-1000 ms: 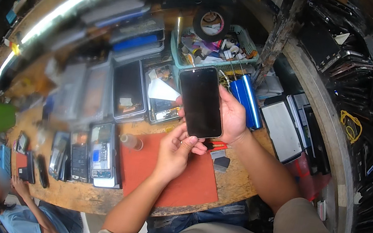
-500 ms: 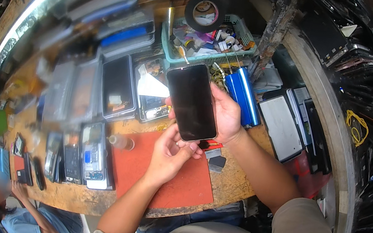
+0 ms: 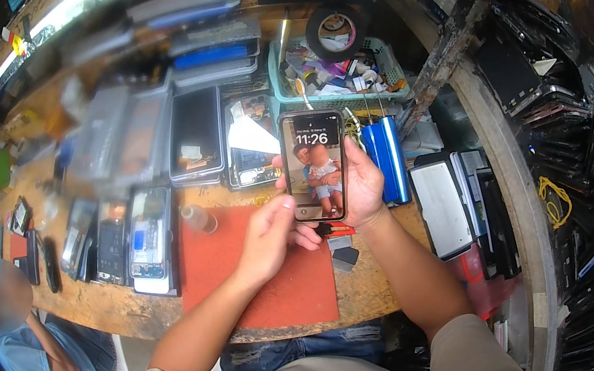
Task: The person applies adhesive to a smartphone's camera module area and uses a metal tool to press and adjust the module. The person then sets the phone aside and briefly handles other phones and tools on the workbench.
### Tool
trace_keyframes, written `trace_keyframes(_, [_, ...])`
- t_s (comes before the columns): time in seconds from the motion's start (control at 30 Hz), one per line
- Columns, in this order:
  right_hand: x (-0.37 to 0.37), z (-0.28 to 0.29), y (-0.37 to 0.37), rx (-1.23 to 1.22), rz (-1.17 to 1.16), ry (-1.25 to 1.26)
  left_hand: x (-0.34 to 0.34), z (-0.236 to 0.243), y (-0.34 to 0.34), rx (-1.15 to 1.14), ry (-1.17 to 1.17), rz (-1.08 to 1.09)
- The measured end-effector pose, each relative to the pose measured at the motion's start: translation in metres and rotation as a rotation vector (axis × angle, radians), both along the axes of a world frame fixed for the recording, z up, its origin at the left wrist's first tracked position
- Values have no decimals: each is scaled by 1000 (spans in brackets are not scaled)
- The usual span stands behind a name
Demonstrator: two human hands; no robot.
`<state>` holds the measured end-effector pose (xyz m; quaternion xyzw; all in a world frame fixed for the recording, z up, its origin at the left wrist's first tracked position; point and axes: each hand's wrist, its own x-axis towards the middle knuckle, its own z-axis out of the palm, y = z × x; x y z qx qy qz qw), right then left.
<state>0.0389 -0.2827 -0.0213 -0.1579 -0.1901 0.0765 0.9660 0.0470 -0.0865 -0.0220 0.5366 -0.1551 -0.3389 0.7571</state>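
Note:
A smartphone (image 3: 310, 166) with a lit lock screen, showing a clock and a photo of people, is held tilted above the red mat (image 3: 260, 289). My right hand (image 3: 361, 184) wraps around it from the right, with fingertips showing at its left edge. My left hand (image 3: 268, 240) is closed at the phone's lower left corner, thumb at the edge and fingers below the bottom end. Part of the left fingers' contact is hidden. Beneath the phone lie a red and black tool (image 3: 337, 229) and small dark grey flat pieces (image 3: 344, 258).
A blue cylinder (image 3: 386, 157) and a green basket (image 3: 276, 76) of small parts, with a tape roll (image 3: 336, 32) on it, stand behind the phone. Plastic trays (image 3: 196, 133) and a small bottle (image 3: 199, 219) are on the left. Another person (image 3: 42, 347) sits lower left.
The phone's screen has gone from black to lit. My left hand has shifted slightly, its thumb moving up toward the phone's lower left corner. The view has shifted a little.

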Motion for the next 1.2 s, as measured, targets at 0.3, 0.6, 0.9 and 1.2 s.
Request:
trace_keyframes(0.3, [2, 4, -5, -138, -63, -60, 0, 2, 0, -66, -103, -10])
trace_keyframes(0.6, [0, 19, 2, -664, -628, -22, 6, -1, 1, -26, -178, 153])
trace_keyframes(0.9, [-4, 22, -7, -877, -851, -20, 10, -1, 3, 99, -287, 199])
trace_keyframes(1.2, [1, 18, -16, -854, -968, 64, 6, -4, 2, 157, -330, 173])
